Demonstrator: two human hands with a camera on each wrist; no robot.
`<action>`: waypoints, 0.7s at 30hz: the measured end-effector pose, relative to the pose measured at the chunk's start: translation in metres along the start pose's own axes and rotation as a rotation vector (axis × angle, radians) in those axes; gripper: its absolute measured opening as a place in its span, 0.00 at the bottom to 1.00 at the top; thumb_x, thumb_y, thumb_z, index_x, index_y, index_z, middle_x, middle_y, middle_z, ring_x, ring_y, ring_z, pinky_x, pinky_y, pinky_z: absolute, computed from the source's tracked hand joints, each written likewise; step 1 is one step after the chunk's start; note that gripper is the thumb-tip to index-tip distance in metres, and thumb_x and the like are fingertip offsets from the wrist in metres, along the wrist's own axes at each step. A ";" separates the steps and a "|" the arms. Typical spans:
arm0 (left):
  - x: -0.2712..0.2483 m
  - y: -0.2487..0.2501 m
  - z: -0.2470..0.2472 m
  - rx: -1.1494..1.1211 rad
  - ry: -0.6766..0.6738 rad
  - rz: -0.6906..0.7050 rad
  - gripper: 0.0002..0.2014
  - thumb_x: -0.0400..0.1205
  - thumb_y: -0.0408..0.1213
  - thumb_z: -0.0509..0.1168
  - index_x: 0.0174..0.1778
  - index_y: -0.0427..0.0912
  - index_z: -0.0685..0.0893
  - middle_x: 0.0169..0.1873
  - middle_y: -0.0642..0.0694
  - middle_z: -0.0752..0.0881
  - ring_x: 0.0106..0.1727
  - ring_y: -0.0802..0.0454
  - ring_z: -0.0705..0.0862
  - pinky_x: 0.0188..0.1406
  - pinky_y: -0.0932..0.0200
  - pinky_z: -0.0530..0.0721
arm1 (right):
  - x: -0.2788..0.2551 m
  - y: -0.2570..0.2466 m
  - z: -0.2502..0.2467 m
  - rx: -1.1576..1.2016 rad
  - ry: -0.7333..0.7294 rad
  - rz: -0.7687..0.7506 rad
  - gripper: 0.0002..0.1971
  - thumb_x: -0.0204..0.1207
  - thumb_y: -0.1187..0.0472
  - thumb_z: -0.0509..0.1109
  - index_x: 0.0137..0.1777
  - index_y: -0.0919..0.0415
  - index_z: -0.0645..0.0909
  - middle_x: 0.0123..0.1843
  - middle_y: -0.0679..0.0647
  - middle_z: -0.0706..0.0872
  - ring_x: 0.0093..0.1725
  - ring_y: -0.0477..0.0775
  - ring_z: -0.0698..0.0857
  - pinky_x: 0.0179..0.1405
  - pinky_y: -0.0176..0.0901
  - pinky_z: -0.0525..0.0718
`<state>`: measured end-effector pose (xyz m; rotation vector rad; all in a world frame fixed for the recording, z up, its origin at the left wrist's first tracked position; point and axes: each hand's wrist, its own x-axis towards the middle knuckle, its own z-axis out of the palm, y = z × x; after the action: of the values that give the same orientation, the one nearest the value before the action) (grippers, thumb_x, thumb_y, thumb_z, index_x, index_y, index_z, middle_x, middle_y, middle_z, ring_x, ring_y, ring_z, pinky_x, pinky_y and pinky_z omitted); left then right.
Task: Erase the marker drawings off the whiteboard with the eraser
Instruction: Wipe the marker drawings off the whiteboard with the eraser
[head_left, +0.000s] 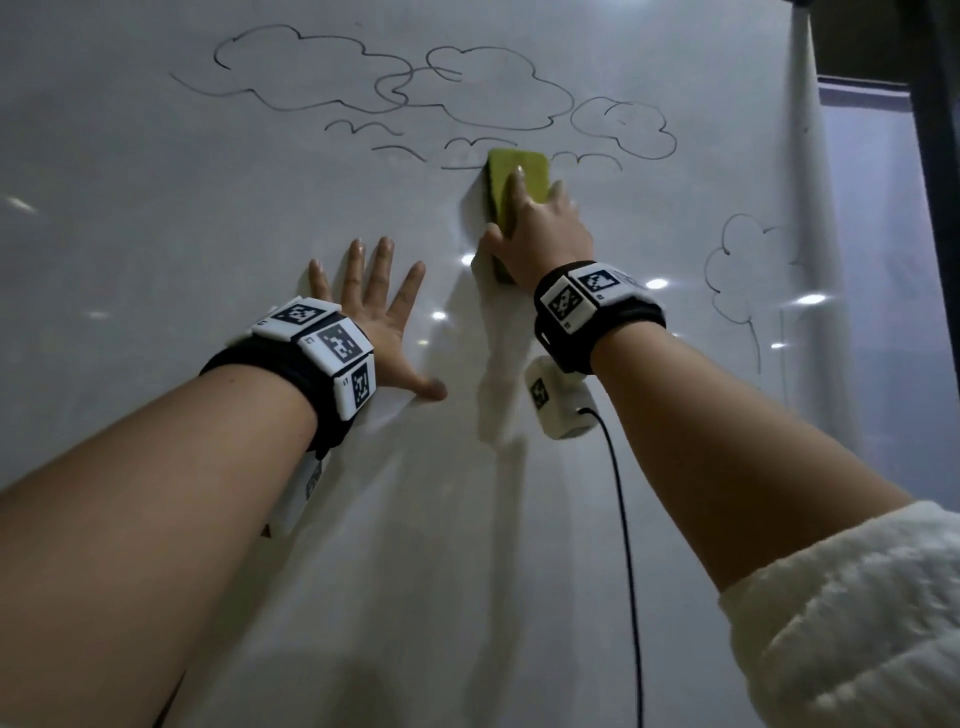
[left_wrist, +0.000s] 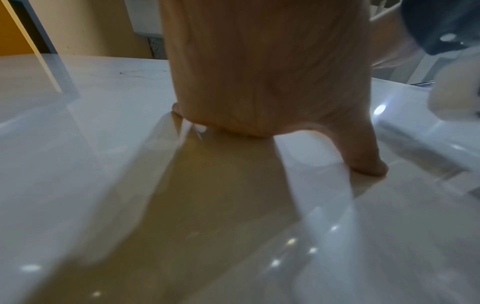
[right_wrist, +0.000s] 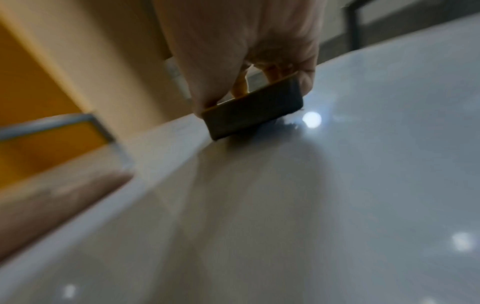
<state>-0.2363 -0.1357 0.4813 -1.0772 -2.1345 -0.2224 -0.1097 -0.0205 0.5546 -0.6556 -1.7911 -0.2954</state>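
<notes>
The eraser, a yellow-green block with a dark felt underside, lies flat against the whiteboard in its upper middle part, long side running up and down. Its top end sits among the short wavy marker strokes under the drawn clouds, and covers part of a stroke that runs out to its left. The right hand grips it from below: the thumb lies along the left edge near the lower end, the index finger stretches up the yellow back, and the other fingers wrap the right edge. In the right wrist view the eraser shows its dark felt end meeting the glossy board, with the fingers curled down onto its top; that view is blurred.

The left hand holds nothing. It is spread flat on the whiteboard, down and to the left of the eraser and apart from it, fingers straight and fanned, thumb pointing right. The left wrist view shows the heel of the left hand and the thumb tip pressed on the surface.

At the right of the board stands a drawn tree. Both wrists carry black bands with black-and-white marker tiles, and a black cable hangs from the unit under the right wrist. A fuzzy white sleeve covers the right upper arm.
</notes>
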 end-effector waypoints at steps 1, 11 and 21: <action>0.000 0.000 0.000 0.006 -0.001 0.002 0.65 0.64 0.75 0.63 0.76 0.50 0.21 0.74 0.41 0.18 0.75 0.38 0.20 0.70 0.29 0.27 | 0.001 0.002 -0.002 -0.025 -0.004 -0.013 0.35 0.80 0.45 0.60 0.83 0.50 0.51 0.76 0.64 0.62 0.73 0.66 0.67 0.64 0.55 0.74; -0.010 -0.016 -0.006 0.012 0.084 0.105 0.56 0.71 0.70 0.62 0.80 0.52 0.30 0.79 0.43 0.26 0.80 0.42 0.28 0.75 0.33 0.33 | -0.002 -0.023 -0.005 -0.070 -0.033 -0.062 0.36 0.80 0.44 0.61 0.84 0.51 0.51 0.77 0.65 0.62 0.74 0.68 0.68 0.64 0.56 0.75; -0.028 -0.088 0.022 -0.049 0.197 -0.069 0.50 0.73 0.75 0.47 0.78 0.54 0.26 0.78 0.47 0.23 0.79 0.46 0.24 0.75 0.33 0.29 | -0.004 -0.057 0.011 0.029 -0.008 -0.035 0.36 0.79 0.45 0.61 0.83 0.51 0.51 0.76 0.63 0.62 0.73 0.66 0.66 0.64 0.54 0.74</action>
<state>-0.3038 -0.1998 0.4607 -0.9685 -1.9995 -0.3981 -0.1502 -0.0629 0.5542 -0.6061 -1.8129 -0.2899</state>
